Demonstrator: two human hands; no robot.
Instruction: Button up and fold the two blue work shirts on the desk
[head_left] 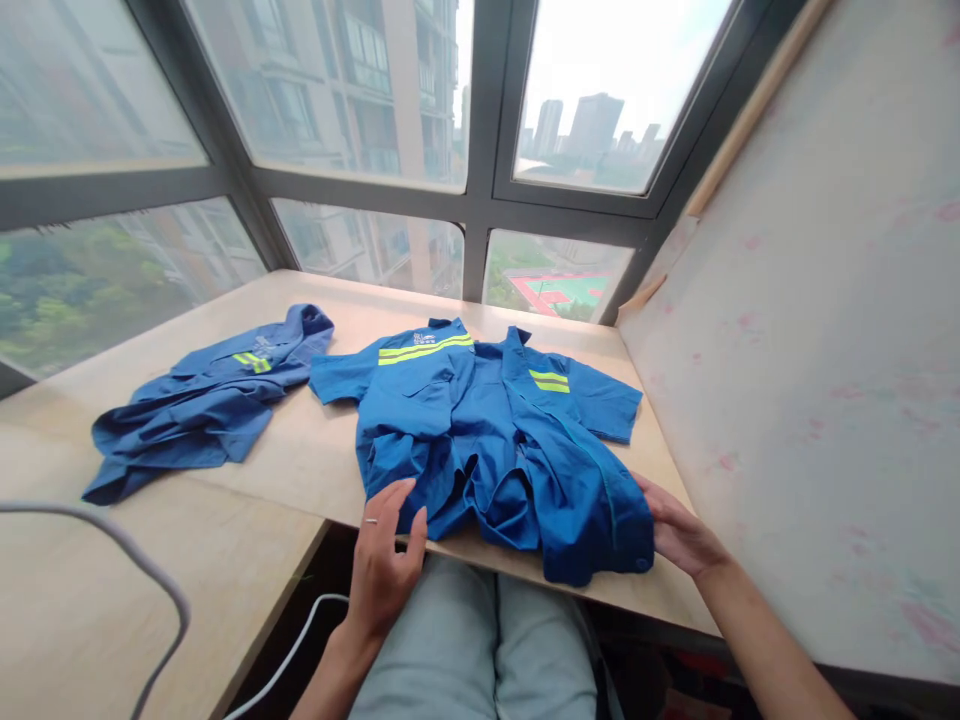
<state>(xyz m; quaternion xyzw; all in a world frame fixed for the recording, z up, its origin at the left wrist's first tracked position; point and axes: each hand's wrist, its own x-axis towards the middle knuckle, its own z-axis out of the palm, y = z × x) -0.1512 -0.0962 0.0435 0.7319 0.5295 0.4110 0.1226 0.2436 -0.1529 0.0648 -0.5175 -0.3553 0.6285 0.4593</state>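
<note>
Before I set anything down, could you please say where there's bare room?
Bare wood lies between the crumpled garment and grey cable, and narrowly between the spread shirt and wall. It's crowded by the lap: left hand, shirt, right hand.

Worn items, seen from above: pale grey-green trousers (435, 640) show soft creases; a thin, silvery ring (371, 520) encircles one finger of the left hand (386, 565); both forearms (769, 625) are bare.

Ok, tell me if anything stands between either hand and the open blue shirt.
Nothing visible: the left hand is at the near edge of the blue shirt, the right hand at its right side. The other garment lies off to the left.
</note>
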